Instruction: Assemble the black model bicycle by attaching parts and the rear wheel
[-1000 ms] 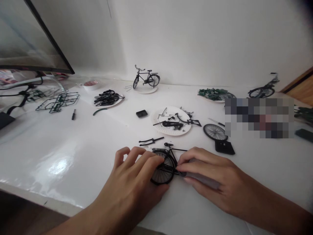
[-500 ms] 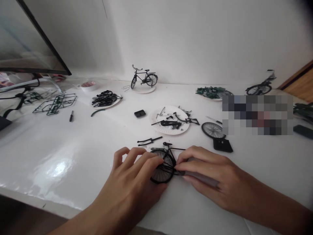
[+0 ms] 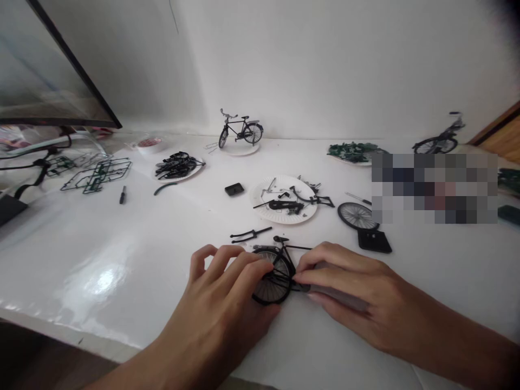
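Observation:
A partly built black model bicycle (image 3: 281,265) lies on the white table in front of me, with one spoked wheel (image 3: 271,286) fitted. My left hand (image 3: 221,284) grips that wheel, fingers curled over its rim and spokes. My right hand (image 3: 345,284) holds a grey-handled screwdriver (image 3: 339,299) along its fingers. Its tip meets the bicycle at the wheel's hub (image 3: 293,285), and my fingers partly hide the contact. The far side of the frame shows no second wheel.
Near my hands lie a black fork (image 3: 251,234), a loose spoked wheel (image 3: 356,215) and a black plate-like piece (image 3: 374,241). Paper plates (image 3: 284,211) hold parts. A finished model bicycle (image 3: 240,131) stands at the back. Green sprues (image 3: 96,176) and a monitor (image 3: 52,70) are at left.
My head has turned slightly, shifting the whole view a little. Both hands keep their hold on the bicycle and screwdriver, with no clear movement of any object.

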`<state>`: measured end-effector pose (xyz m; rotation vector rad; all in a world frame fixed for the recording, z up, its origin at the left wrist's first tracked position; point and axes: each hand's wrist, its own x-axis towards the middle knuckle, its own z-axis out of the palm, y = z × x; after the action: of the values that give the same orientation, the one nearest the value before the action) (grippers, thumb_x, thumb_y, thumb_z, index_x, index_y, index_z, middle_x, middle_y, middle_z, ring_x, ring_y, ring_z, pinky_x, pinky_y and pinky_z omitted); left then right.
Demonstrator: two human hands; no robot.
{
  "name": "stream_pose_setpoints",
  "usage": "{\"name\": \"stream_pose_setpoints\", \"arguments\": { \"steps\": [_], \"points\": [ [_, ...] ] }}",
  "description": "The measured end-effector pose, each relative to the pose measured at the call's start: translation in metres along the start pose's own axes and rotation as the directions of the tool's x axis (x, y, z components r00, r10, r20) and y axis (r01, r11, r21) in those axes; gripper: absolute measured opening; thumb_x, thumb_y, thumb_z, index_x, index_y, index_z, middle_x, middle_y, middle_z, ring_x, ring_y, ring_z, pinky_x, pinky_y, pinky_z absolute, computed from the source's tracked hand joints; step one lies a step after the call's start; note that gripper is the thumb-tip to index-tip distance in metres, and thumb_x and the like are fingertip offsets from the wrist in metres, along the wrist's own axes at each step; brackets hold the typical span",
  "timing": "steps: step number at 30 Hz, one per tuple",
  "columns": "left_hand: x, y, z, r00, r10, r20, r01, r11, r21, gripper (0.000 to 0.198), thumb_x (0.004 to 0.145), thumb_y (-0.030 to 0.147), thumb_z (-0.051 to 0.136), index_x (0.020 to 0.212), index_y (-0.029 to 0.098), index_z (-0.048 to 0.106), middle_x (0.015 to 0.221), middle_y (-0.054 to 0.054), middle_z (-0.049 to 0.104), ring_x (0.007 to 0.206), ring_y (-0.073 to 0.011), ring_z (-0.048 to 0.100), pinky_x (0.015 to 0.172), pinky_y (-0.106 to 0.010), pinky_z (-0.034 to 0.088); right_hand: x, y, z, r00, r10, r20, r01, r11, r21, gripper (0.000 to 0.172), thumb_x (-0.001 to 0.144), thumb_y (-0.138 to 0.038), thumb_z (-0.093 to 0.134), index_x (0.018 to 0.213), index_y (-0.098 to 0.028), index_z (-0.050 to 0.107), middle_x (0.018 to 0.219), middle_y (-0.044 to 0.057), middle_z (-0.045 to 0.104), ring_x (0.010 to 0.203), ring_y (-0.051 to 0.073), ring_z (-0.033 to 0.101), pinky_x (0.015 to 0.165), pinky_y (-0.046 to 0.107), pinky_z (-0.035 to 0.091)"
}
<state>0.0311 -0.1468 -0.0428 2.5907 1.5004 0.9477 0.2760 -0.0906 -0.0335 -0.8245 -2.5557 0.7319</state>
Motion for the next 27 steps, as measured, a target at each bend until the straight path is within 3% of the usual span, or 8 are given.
{"name": "stream_pose_setpoints", "arguments": {
  "steps": [8, 14, 18, 22, 23, 27],
  "points": [
    [-0.001, -0.001, 0.000, 1.000, 0.021, -0.003, -0.021, 1.000, -0.022, 0.028, 0.089, 0.025, 0.068, 0.115, 0.020, 0.058, 0.112, -0.004, 0.069, 0.103, -0.0222, 0.058, 0.094, -0.039, 0.032, -0.002, 0.006, 0.005, 0.995, 0.029, -0.097, -0.033, 0.999, -0.036, 0.039, 0.090, -0.031, 0.066, 0.128, -0.033, 0.054, 0.126, 0.003, 0.060, 0.121, 0.021, 0.056, 0.102, 0.037, 0.050],
    [-0.001, 0.001, -0.009, 0.997, 0.059, 0.046, -0.055, 0.995, -0.082, 0.029, 0.090, 0.026, 0.067, 0.117, 0.018, 0.058, 0.117, -0.005, 0.067, 0.107, -0.0209, 0.055, 0.095, -0.036, 0.037, 0.003, 0.004, 0.005, 0.997, -0.006, -0.080, 0.006, 1.000, -0.007, 0.020, 0.094, -0.025, 0.061, 0.114, -0.026, 0.063, 0.116, 0.005, 0.064, 0.112, 0.020, 0.060, 0.097, 0.035, 0.051],
    [0.019, 0.002, -0.019, 0.992, 0.076, 0.101, -0.064, 0.991, -0.118, 0.021, 0.094, 0.018, 0.061, 0.114, 0.021, 0.059, 0.109, -0.002, 0.067, 0.099, -0.0172, 0.058, 0.087, -0.032, 0.042, 0.002, 0.003, 0.003, 0.997, 0.007, -0.077, -0.004, 0.999, 0.046, 0.019, 0.095, -0.025, 0.059, 0.113, -0.026, 0.062, 0.114, 0.005, 0.065, 0.110, 0.020, 0.061, 0.095, 0.035, 0.052],
    [0.056, -0.002, -0.030, 0.940, 0.224, 0.259, -0.190, 0.971, -0.148, 0.017, 0.096, 0.011, 0.051, 0.105, 0.021, 0.062, 0.089, -0.001, 0.067, 0.079, -0.0149, 0.060, 0.074, -0.029, 0.045, -0.001, 0.003, 0.004, 0.990, 0.096, -0.103, -0.088, 0.993, 0.079, 0.029, 0.090, -0.028, 0.064, 0.118, -0.029, 0.058, 0.113, 0.003, 0.067, 0.109, 0.023, 0.063, 0.091, 0.037, 0.055],
    [0.064, -0.003, -0.033, 0.909, 0.245, 0.336, -0.201, 0.966, -0.161, 0.018, 0.096, 0.010, 0.049, 0.104, 0.021, 0.061, 0.087, -0.001, 0.067, 0.077, -0.0146, 0.060, 0.072, -0.028, 0.045, -0.001, 0.003, 0.005, 0.987, 0.119, -0.110, -0.111, 0.991, 0.081, 0.031, 0.088, -0.029, 0.066, 0.118, -0.030, 0.058, 0.113, 0.002, 0.067, 0.108, 0.023, 0.063, 0.091, 0.037, 0.055],
    [0.082, -0.004, -0.038, 0.840, 0.277, 0.467, -0.222, 0.960, -0.171, 0.020, 0.091, 0.002, 0.047, 0.091, 0.019, 0.057, 0.077, 0.001, 0.063, 0.069, -0.0135, 0.057, 0.068, -0.027, 0.044, 0.000, 0.003, 0.005, 0.978, 0.176, -0.115, -0.168, 0.983, 0.075, 0.028, 0.085, -0.028, 0.068, 0.111, -0.030, 0.059, 0.109, 0.001, 0.069, 0.101, 0.023, 0.066, 0.086, 0.037, 0.055]
  ]
}}
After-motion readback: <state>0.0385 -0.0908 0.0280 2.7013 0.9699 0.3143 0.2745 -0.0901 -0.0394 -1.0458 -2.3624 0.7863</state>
